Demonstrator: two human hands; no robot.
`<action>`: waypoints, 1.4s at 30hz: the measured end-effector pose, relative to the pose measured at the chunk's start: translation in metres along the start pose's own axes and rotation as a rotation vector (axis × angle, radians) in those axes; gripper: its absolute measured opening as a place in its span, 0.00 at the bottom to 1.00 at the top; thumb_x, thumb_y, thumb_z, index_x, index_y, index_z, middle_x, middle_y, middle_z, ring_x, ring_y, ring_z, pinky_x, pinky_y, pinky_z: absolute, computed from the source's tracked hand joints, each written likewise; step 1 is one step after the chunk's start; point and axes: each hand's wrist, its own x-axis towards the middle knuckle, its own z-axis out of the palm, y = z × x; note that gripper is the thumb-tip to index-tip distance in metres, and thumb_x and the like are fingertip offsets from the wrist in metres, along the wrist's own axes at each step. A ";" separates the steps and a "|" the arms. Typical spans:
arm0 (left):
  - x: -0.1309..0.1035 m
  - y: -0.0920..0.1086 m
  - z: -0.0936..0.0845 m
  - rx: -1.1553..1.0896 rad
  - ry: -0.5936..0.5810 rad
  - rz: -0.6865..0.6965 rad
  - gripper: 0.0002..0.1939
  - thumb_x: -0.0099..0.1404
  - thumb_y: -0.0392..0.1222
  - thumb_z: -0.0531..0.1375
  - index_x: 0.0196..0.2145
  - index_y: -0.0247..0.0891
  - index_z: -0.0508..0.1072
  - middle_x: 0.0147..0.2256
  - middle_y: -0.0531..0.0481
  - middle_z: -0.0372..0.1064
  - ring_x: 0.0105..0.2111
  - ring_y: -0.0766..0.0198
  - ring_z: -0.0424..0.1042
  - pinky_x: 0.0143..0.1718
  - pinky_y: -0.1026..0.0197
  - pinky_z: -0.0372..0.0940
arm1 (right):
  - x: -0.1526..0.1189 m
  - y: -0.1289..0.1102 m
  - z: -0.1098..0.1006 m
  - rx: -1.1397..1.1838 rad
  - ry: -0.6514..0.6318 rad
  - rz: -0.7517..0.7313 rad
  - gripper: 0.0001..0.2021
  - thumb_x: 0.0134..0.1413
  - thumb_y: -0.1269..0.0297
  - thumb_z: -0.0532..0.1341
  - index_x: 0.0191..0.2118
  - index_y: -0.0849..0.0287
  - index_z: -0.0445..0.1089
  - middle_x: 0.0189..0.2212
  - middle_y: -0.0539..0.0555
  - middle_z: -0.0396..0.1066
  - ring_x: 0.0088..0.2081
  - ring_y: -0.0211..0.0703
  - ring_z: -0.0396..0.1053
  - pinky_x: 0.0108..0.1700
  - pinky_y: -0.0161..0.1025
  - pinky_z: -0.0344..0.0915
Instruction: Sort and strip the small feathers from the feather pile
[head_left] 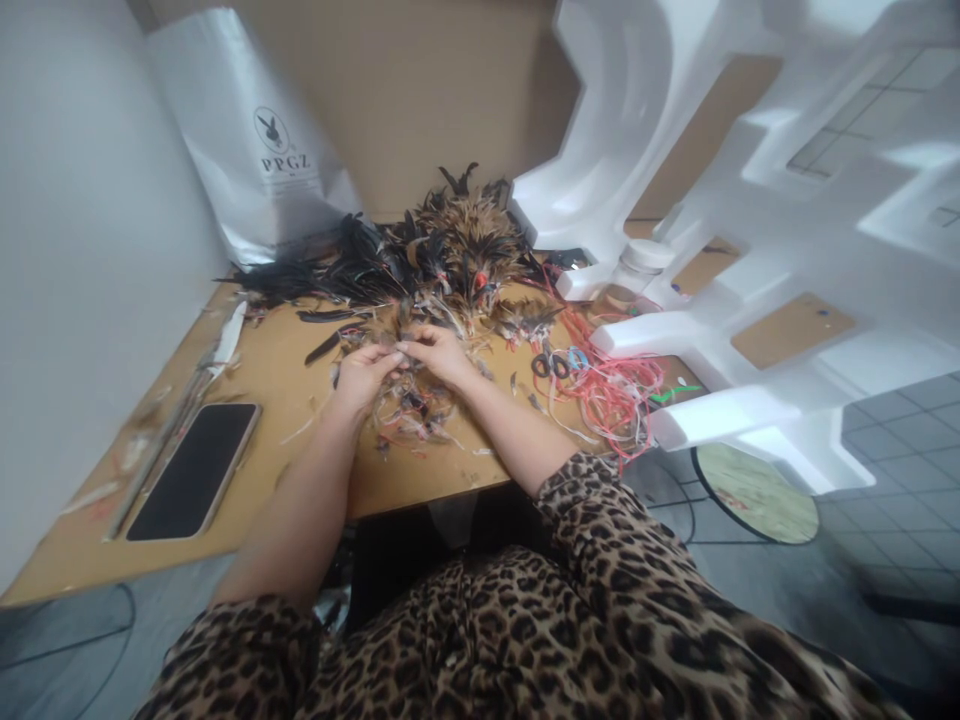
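L hand (363, 374) & R hand (441, 356) pinch brn feathers (385, 323) (wht foam (780, 255) part-hiding red strips (613, 393); phone (193, 472) L).

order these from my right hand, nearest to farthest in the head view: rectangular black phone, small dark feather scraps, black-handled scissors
1. Small dark feather scraps: on the table just below your right hand.
2. Black-handled scissors: off to the right.
3. Rectangular black phone: far left, past your left hand.
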 end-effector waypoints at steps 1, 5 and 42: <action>-0.001 0.001 0.000 -0.008 -0.011 -0.010 0.11 0.42 0.40 0.68 0.25 0.34 0.74 0.22 0.49 0.72 0.22 0.70 0.69 0.23 0.69 0.61 | 0.000 0.000 0.000 0.027 -0.007 0.012 0.15 0.35 0.57 0.67 0.24 0.62 0.64 0.19 0.44 0.64 0.23 0.29 0.60 0.30 0.30 0.57; -0.004 0.003 -0.001 -0.107 -0.106 -0.076 0.11 0.43 0.40 0.68 0.25 0.34 0.73 0.23 0.49 0.72 0.21 0.71 0.68 0.22 0.70 0.61 | 0.000 -0.003 -0.002 0.203 -0.138 0.123 0.16 0.34 0.57 0.68 0.26 0.63 0.67 0.19 0.46 0.67 0.23 0.31 0.64 0.31 0.32 0.60; 0.002 0.002 -0.005 0.048 0.159 0.144 0.12 0.50 0.43 0.63 0.32 0.34 0.75 0.29 0.47 0.73 0.21 0.72 0.68 0.20 0.70 0.60 | -0.008 -0.019 -0.176 -1.027 0.618 0.204 0.14 0.49 0.58 0.54 0.26 0.62 0.70 0.22 0.52 0.67 0.26 0.36 0.62 0.31 0.33 0.56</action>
